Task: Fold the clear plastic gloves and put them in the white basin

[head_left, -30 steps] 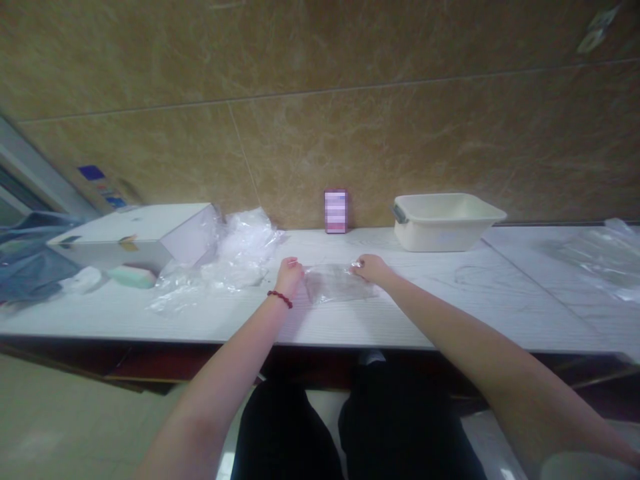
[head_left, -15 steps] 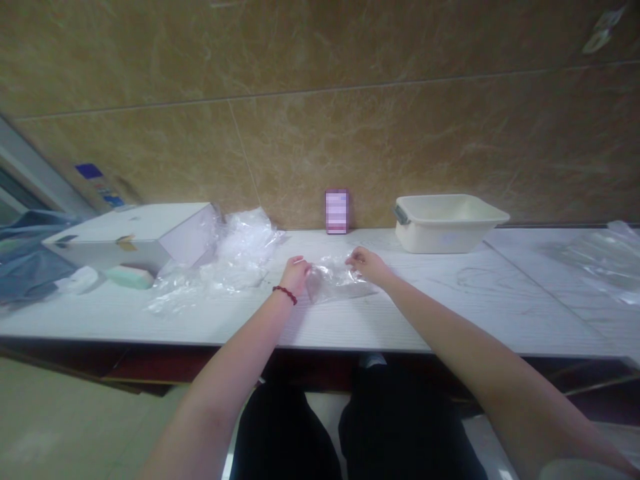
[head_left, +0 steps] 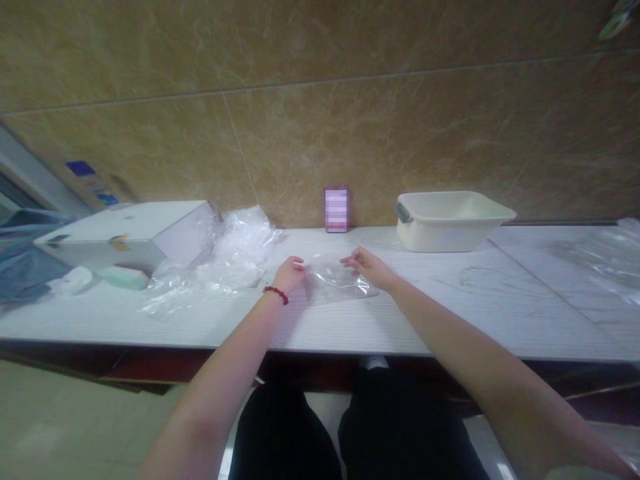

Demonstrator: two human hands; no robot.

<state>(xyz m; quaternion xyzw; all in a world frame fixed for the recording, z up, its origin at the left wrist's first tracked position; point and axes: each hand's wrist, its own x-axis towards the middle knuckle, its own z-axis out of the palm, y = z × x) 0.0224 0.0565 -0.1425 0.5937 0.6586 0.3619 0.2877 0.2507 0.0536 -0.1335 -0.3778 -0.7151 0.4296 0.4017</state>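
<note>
A clear plastic bag (head_left: 334, 285) lies on the white counter between my two hands, its surface creased and shiny. At its left edge, the fingers of my left hand (head_left: 290, 275) are closed on the film; a dark red bracelet (head_left: 277, 293) circles that wrist. The fingertips of my right hand (head_left: 371, 267) pinch the bag near its upper right side. Part of the bag's right end is hidden under that hand.
To the left, a white box (head_left: 125, 230) stands beside a heap of clear plastic bags (head_left: 235, 250). A pale green block (head_left: 123, 277) sits before the box. A phone (head_left: 337, 210) leans on the wall, and a cream basin (head_left: 443, 237) stands right. More clear plastic (head_left: 613, 257) lies far right.
My left hand has shifted slightly left. The bag between my hands looks flatter and more spread out. My right hand has hardly moved, and the view has tilted a little.
</note>
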